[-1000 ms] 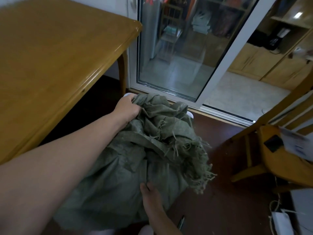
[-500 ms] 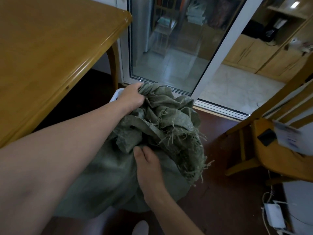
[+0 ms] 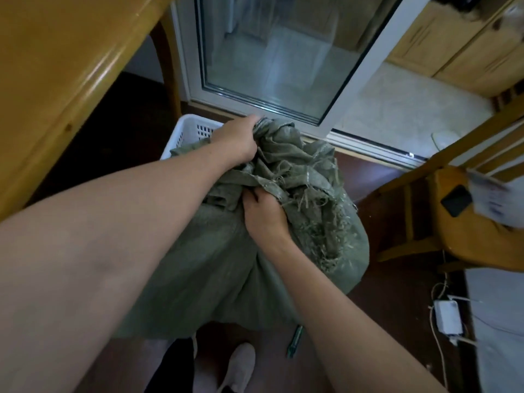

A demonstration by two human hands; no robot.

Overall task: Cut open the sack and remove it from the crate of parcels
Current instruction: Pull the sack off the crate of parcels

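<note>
A grey-green woven sack [image 3: 215, 268] with frayed cut edges is bunched over a white plastic crate [image 3: 187, 131], of which only the far left corner shows. My left hand [image 3: 238, 140] grips the crumpled top of the sack at its far side. My right hand [image 3: 263, 217] clutches a fold of the sack near the frayed edge, closer to me. The parcels are hidden under the cloth.
A wooden table [image 3: 56, 61] overhangs on the left, its leg just behind the crate. A glass sliding door [image 3: 283, 58] stands behind. A wooden chair [image 3: 465, 222] with a phone and papers is on the right. A green-handled tool [image 3: 295, 340] lies on the floor by my foot.
My right hand has moved up the sack from its lower front to a fold near the frayed edge and closed on it. The white crate corner has come into view.
</note>
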